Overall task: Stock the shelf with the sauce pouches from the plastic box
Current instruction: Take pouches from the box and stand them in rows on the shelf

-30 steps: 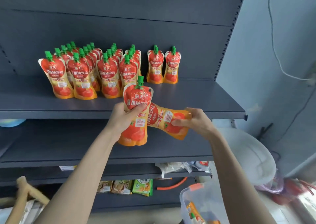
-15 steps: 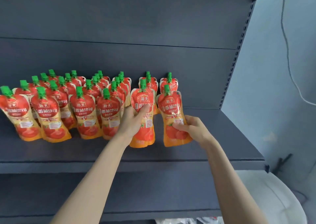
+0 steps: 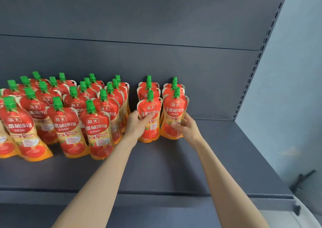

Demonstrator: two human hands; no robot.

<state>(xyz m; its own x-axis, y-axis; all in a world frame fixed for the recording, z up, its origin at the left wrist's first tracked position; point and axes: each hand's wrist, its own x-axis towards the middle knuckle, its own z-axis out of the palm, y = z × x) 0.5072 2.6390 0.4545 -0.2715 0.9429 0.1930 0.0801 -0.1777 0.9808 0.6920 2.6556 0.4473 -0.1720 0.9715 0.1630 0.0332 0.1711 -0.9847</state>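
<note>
Two red and orange sauce pouches with green caps stand upright on the dark grey shelf [image 3: 217, 158], in front of two short rows of like pouches. My left hand [image 3: 137, 125] grips the left pouch [image 3: 150, 123] around its middle. My right hand [image 3: 187, 127] grips the right pouch [image 3: 175, 113] at its lower right side. Both pouch bottoms rest on the shelf. Several rows of the same pouches [image 3: 68, 119] fill the shelf to the left. The plastic box is out of view.
The shelf's back panel [image 3: 156, 27] rises behind the pouches. A slotted upright [image 3: 256, 65] marks the shelf's right end, with a pale blue wall [image 3: 287, 106] beyond. Bare shelf surface lies to the right of and in front of my hands.
Both hands carried their pouches up from below the shelf edge and set them upright on the shelf in front of the two right-hand rows. The view rose and moved closer.
</note>
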